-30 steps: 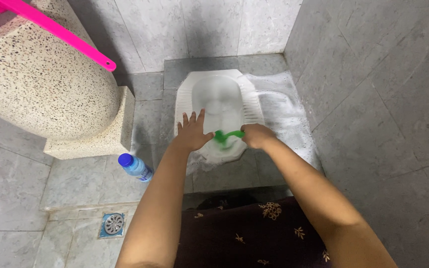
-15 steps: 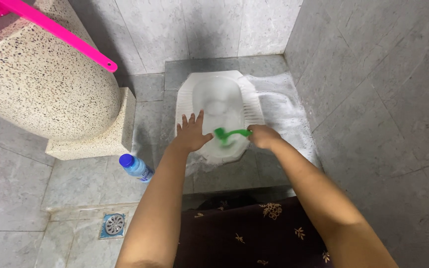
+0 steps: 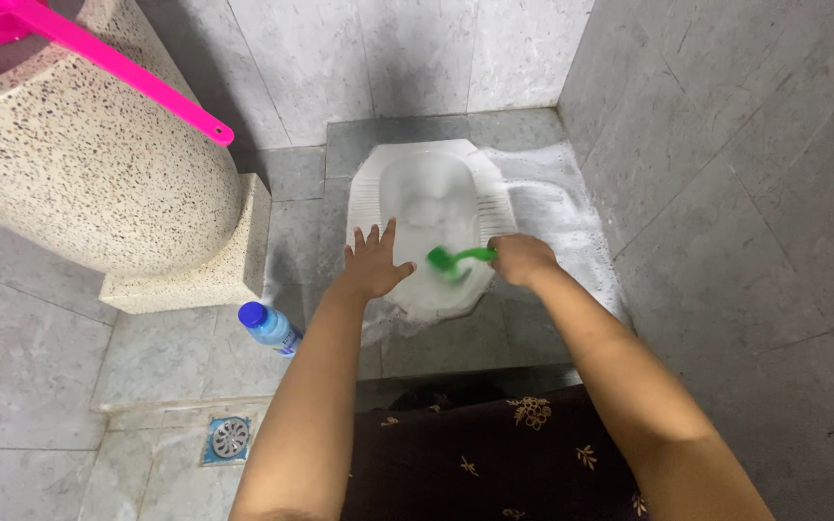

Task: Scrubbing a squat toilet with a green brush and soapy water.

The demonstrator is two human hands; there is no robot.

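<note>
**Green brush at work in a soapy squat toilet**

A person's right hand (image 3: 521, 259) is clenched around the handle of a green brush (image 3: 456, 259), its head down in the foamy basin near the front edge of the white squat toilet (image 3: 369, 183). The left hand (image 3: 374, 262) lies flat with fingers spread on the pan's left front rim, grasping nothing. Suds cover the grey floor tiles (image 3: 552, 207) along the toilet's right side. A clear bottle with a blue cap (image 3: 268, 326) lies on the floor left of the pan, near a speckled stone tank (image 3: 89, 174) with a pink ladle (image 3: 98, 63) resting on top. A floor drain (image 3: 230, 438) sits near the lower left corner.
</note>
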